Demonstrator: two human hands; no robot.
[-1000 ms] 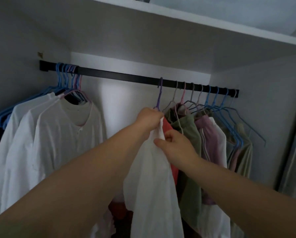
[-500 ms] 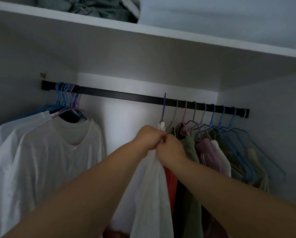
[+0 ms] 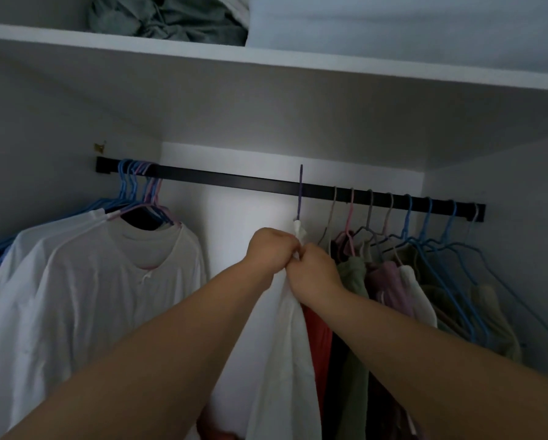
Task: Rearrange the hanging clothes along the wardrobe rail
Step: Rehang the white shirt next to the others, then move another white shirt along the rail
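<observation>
White garment (image 3: 285, 344) is clamped by both hands, left hand (image 3: 271, 249) and right hand (image 3: 314, 268) touching, its purple hanger (image 3: 299, 193) hook directly above them at mid-rail (image 3: 234, 179).

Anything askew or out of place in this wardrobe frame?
Yes. The purple hanger carrying the white garment pokes above the rail, unlike its neighbours, while both hands grip the fabric. Up on the shelf, a grey-green bundle lies crumpled.
</observation>
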